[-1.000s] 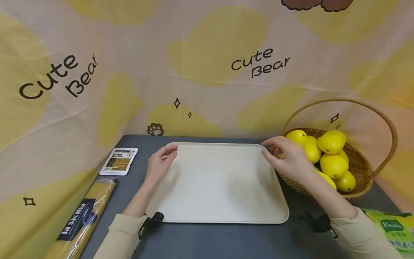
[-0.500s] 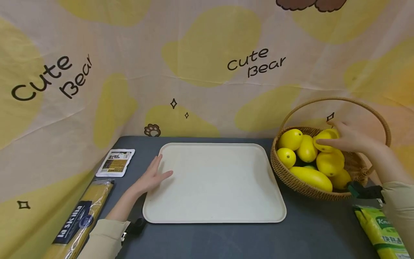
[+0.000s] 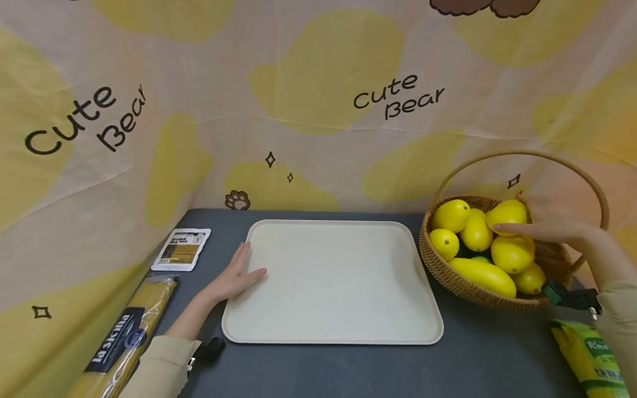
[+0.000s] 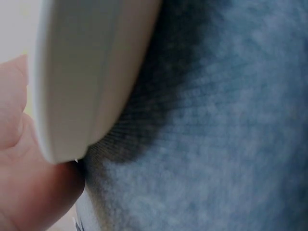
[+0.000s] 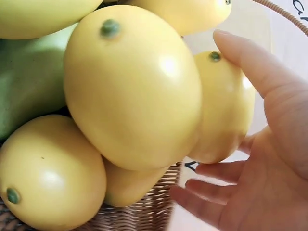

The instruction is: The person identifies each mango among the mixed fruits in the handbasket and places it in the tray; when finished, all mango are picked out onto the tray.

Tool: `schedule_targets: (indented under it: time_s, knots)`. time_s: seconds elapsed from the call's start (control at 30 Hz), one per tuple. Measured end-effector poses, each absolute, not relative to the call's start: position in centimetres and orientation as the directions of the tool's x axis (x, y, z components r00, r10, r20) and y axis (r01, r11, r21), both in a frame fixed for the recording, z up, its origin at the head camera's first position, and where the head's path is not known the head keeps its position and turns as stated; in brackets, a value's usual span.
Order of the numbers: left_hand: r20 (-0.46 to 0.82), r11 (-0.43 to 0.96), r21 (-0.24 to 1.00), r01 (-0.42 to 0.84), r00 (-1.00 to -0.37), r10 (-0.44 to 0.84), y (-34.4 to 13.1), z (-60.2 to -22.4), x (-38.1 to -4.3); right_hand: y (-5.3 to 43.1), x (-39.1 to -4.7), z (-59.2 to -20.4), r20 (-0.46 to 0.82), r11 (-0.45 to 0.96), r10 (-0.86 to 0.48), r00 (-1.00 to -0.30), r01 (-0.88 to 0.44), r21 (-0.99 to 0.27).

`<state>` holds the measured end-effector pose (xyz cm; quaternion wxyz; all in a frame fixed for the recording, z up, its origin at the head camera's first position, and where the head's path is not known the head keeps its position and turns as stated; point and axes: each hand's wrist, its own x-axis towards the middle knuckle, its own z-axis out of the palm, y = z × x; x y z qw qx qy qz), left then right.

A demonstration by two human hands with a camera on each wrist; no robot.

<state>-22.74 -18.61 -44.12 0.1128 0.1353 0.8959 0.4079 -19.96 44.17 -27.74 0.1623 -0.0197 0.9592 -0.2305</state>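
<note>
White, smooth tray (image 3: 333, 282) meets a spread left hand (image 3: 233, 280); right hand (image 3: 552, 228) pinches oval lemon (image 3: 508, 213).

Bare table (image 3: 318, 370) is giving a lane in front of the tray (image 3: 330, 282), pasta packet (image 3: 130, 336) and Knorr pouch (image 3: 584, 354) bounding it. Basket (image 3: 444, 277) is sitting just beside the tray's right rim, leaving hardly a gap. Handle (image 3: 527, 153) is arching above, obstructing top entry. Other fruit (image 3: 476, 229) is crowding the yellow fruit (image 3: 510, 211) at the right hand (image 3: 552, 228). Left hand (image 3: 231, 281) is blocking the tray's left edge.

head: forward-down, wide | left wrist: close, tray (image 4: 79, 82) edge | right wrist: close, basket (image 5: 158, 204), shared with head
</note>
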Motion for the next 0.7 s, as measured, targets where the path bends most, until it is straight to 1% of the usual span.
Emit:
schedule_targets:
  time_s: [0.03, 0.17, 0.33, 0.47, 0.7]
  knots:
    - [-0.084, 0.627, 0.762, 0.160, -0.936, 0.341, -18.7, -44.2, -22.8, 44.3, -19.9, -27.8, -0.315, 0.888, -0.106, -0.943, 0.053, -0.456]
    - [-0.062, 0.617, 0.766, 0.181, -0.934, 0.351, -18.7, -44.5, -22.8, 44.3, -19.8, -28.0, -0.287, 0.897, -0.077, -0.955, 0.060, -0.438]
    - [-0.063, 0.615, 0.769, 0.176, -0.935, 0.348, -18.8, -44.8, -22.9, 44.3, -19.5, -27.9, -0.212, 0.904, -0.075, -0.974, 0.023, -0.427]
    - [-0.063, 0.618, 0.766, 0.175, -0.937, 0.343, -19.0, -44.9, -22.9, 44.1, -19.2, -28.0, -0.194, 0.883, -0.095, -0.976, 0.007, -0.470]
    - [-0.088, 0.637, 0.756, 0.148, -0.942, 0.324, -19.0, -45.0, -23.0, 43.9, -17.8, -27.7, -0.196, 0.825, -0.060, -0.979, 0.062, -0.562]
